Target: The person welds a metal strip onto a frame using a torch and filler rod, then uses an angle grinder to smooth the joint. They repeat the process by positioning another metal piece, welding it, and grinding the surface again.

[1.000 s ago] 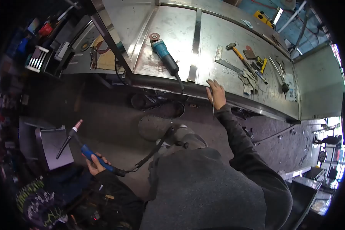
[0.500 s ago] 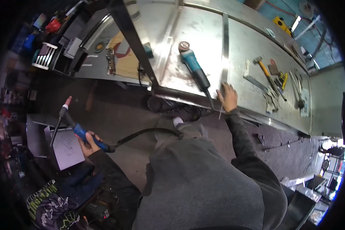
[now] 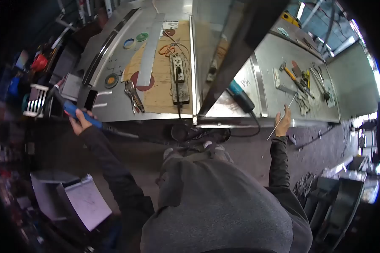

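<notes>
My left hand [image 3: 81, 123] is wrapped around the blue handle of a TIG welding torch [image 3: 71, 109] at the bench's left end. From the handle a dark cable trails right below the bench edge. My right hand [image 3: 283, 123] pinches a thin filler rod [image 3: 271, 134], which slants across the fingers near the bench's front edge. To its left lies a teal angle grinder [image 3: 240, 96], partly hidden by an upright metal frame. Beyond the right hand are a hammer [image 3: 288, 71] and several other hand tools.
A dark upright post [image 3: 249, 42] crosses the view. On cardboard at left lie locking pliers [image 3: 134, 96], a flat metal strip [image 3: 151, 55], orange-handled scissors [image 3: 168, 50] and a power strip [image 3: 180, 71]. A paper sheet [image 3: 88, 200] stands below left. Cables hang under the bench.
My view has shifted left along the bench. My left hand has raised the torch to the bench's left end. My right hand has come off the bench surface, with the rod showing more fully.
</notes>
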### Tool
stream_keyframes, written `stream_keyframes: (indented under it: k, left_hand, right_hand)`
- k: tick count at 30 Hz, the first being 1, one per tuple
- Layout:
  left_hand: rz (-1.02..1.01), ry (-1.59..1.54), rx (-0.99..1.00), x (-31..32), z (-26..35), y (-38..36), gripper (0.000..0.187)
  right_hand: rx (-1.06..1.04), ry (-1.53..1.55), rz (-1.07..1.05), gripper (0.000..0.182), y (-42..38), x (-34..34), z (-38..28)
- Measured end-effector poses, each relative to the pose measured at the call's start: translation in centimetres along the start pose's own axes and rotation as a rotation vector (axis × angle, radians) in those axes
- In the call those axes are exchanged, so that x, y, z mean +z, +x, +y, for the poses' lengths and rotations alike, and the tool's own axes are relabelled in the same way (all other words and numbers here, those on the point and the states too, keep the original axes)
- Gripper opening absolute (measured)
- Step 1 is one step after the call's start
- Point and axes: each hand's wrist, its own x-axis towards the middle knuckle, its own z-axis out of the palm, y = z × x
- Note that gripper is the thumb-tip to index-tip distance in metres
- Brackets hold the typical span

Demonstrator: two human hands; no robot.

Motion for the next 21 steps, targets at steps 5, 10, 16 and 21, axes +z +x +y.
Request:
stream_keyframes:
  k: [5,10,16,21]
  left_hand:
    - [-0.098,0.758,0.608,4.8,-9.9,11.7,0.075]
    - [-0.46,1.126,0.445,10.8,-18.6,10.6,0.079]
    - [-0.453,1.075,-0.137,14.0,-32.5,11.6,0.061]
    - [-0.679,1.073,-0.003,11.4,-30.8,11.6,0.058]
  right_hand:
    - [0.319,-0.013,-0.111,0.041,-15.0,-5.1,-9.9]
    - [0.597,-0.087,-0.183,0.038,-30.8,-7.2,-17.3]
    - [0.701,0.312,-0.441,0.021,-36.9,-8.2,-26.9]
    - [0.502,0.42,-0.375,0.018,-27.7,-6.8,-30.8]
